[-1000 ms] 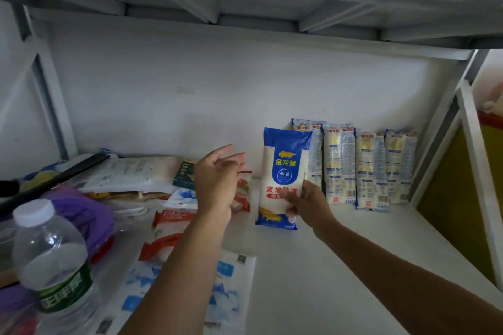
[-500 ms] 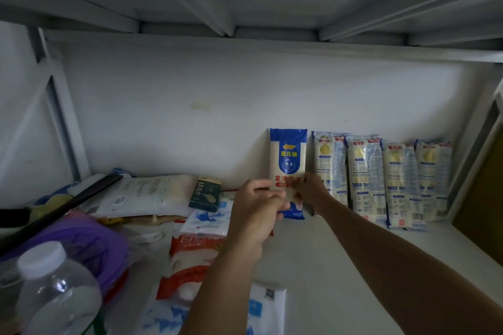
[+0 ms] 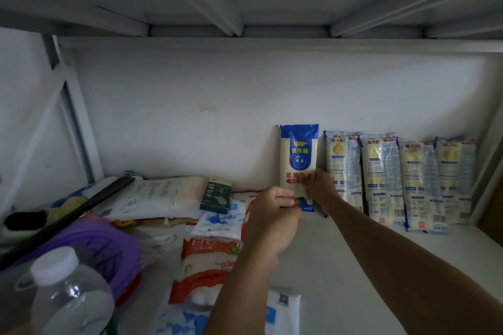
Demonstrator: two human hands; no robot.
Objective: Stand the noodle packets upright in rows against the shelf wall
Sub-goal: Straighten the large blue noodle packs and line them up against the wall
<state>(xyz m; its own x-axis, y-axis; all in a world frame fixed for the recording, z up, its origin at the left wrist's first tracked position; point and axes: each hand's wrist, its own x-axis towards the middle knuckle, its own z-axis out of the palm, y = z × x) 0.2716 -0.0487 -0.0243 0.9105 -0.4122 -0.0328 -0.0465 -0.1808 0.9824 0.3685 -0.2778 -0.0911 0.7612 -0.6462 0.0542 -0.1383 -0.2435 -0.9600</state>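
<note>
Fingers (image 3: 284,193) of left hand (image 3: 272,216), right hand (image 3: 322,192) tight round blue-topped packet (image 3: 298,155); sugar bag (image 3: 212,250) just left.

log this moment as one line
step: stand blue packet upright at wall | left hand: pinches its base | right hand: grips its right edge | row: four packets upright to its right

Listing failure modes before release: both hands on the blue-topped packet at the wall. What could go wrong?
1. The blue-topped packet stands on its narrow end, gripped only low down by left hand and right hand; it may tip forward on release.
2. The right hand overlaps the nearest row packet; pulling back could knock it over.
</note>
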